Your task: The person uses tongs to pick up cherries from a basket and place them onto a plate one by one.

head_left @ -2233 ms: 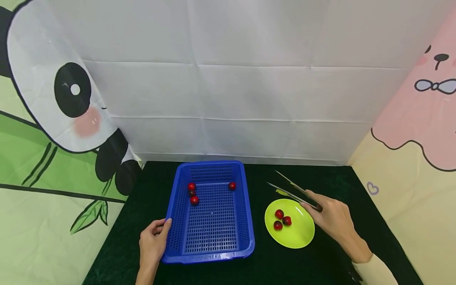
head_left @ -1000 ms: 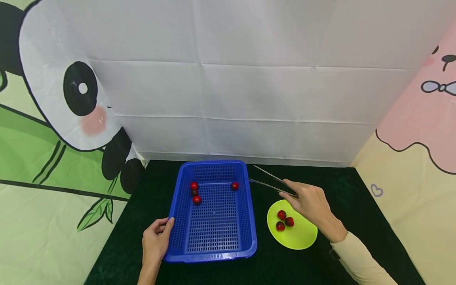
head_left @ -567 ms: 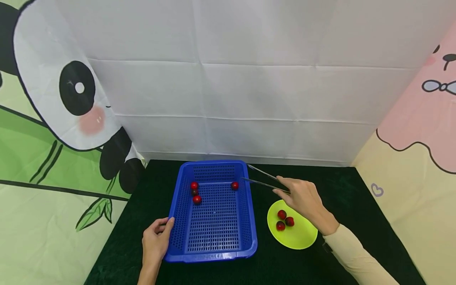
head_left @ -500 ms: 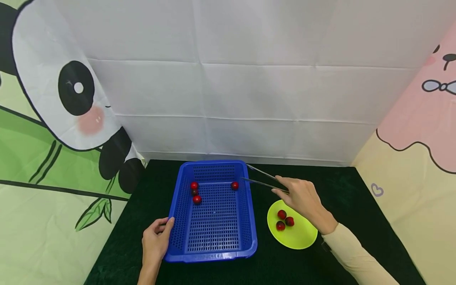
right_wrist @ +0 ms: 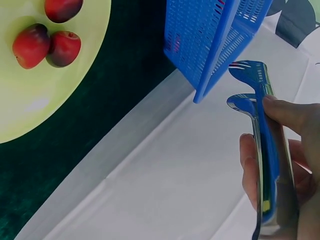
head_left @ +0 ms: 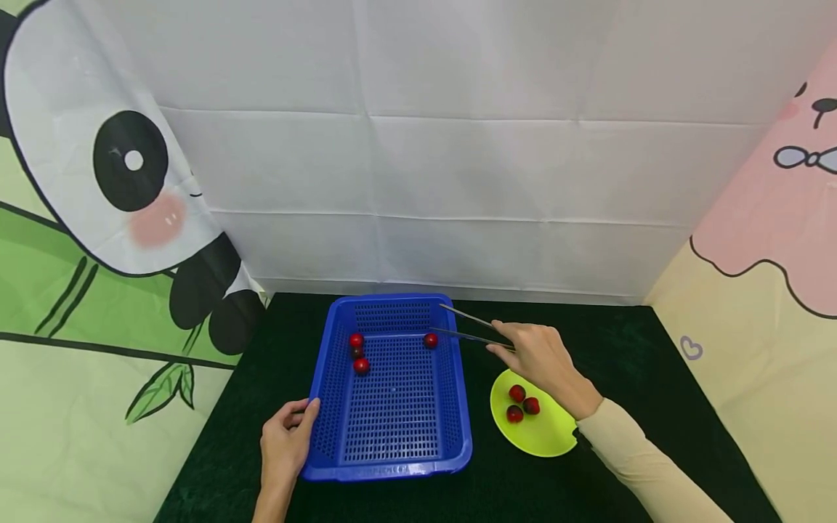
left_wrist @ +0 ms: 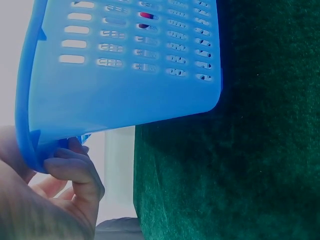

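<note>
My left hand grips the left rim of a blue perforated plastic basket, its fingers curled under the rim in the left wrist view. Metal tongs with a fork-shaped end and a spoon-shaped end are in my right hand. In the head view their spread tips reach over the basket's right rim, close to a small red round fruit; nothing is between them. Across the basket sits a cluster of similar fruit. Below the right hand, a yellow-green plate carries three dark red fruits.
A dark green cloth covers the table. Behind it hangs a pale creased sheet. Printed cartoon sheets flank both sides, a panda at left and a pink figure at right.
My right hand has carried the tongs leftward from above the plate until their tips are over the basket's right side. The left hand keeps its grip on the rim, and the fruit stays put.
</note>
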{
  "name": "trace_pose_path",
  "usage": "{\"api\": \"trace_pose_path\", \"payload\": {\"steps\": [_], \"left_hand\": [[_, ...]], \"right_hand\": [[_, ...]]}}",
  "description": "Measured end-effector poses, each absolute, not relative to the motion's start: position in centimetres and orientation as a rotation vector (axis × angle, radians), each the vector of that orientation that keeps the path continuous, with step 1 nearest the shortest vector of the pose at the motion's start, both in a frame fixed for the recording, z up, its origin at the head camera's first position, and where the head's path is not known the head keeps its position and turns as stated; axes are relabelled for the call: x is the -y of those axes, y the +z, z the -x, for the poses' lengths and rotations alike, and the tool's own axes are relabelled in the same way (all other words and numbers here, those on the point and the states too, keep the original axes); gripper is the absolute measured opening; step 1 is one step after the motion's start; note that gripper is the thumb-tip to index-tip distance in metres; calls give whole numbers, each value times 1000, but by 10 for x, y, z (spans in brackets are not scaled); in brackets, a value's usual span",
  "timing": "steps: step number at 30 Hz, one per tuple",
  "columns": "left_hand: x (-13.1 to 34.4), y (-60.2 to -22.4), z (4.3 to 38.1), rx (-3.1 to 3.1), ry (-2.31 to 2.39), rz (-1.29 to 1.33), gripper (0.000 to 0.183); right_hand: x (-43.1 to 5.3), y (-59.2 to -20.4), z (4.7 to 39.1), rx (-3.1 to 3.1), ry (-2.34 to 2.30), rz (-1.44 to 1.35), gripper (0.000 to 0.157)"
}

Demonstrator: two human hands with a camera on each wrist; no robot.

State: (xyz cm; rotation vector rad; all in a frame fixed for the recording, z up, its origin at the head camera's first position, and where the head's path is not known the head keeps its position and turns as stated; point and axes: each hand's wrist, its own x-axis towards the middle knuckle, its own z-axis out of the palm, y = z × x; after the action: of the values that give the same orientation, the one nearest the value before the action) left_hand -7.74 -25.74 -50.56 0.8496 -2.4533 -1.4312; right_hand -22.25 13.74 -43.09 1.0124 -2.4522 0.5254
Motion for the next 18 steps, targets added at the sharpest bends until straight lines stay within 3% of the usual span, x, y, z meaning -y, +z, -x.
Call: {"api": "trace_pose_path", "payload": {"steps": [18], "left_hand": [[258, -510, 76, 2429, -1390, -829, 42]], "right_hand": [[-110, -432, 232, 2445, 380, -1089, 40]]}}
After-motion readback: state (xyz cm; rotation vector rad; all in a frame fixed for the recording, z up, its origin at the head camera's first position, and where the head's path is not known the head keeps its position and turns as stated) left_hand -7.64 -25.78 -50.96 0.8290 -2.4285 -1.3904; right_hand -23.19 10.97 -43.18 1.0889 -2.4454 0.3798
